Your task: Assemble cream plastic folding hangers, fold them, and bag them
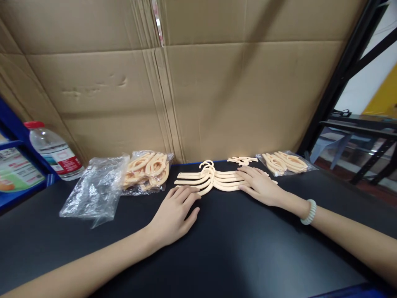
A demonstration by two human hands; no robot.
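A small stack of cream plastic hangers (211, 179) lies flat on the black table (235, 248), hooks pointing away from me. My left hand (175, 213) rests palm down on the table, its fingertips touching the left ends of the hangers. Palm down as well, my right hand (259, 186) presses with spread fingers on the right arms of the hangers. A pale bead bracelet (309, 212) sits on my right wrist. Neither hand grips anything.
A clear bag of cream hangers (149, 170) and an empty crumpled plastic bag (93, 192) lie at the left. Another bag of hangers (285, 162) and loose small pieces (242, 160) sit at the right. A water bottle (52, 153) stands far left. A cardboard wall (198, 82) rises behind.
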